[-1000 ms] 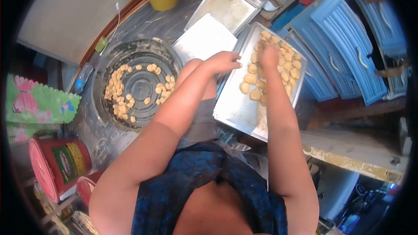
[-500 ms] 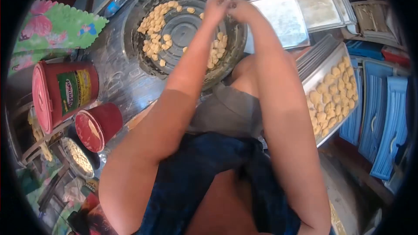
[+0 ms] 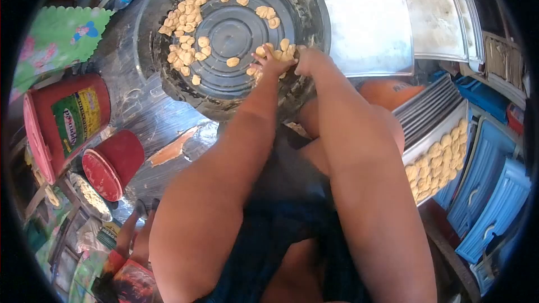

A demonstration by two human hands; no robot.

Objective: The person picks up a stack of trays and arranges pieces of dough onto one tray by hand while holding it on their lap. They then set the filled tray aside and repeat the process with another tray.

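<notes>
Scuffed dark flooring [image 3: 137, 104] carries a red bucket [image 3: 84, 115] at left, seemingly clear of the arms. Next, a round basin [image 3: 229, 38] sits before the knees, its raised wall apparently keeping loose dough pieces [image 3: 187, 11] together. The left hand [image 3: 275, 66] spreads its fingers over some near the rim; the right hand [image 3: 310, 62] curls beside it, and I cannot tell whether it pinches anything. Rightward, a metal tray [image 3: 433, 135] bears more pieces, presumably kept close for easy reach.
</notes>
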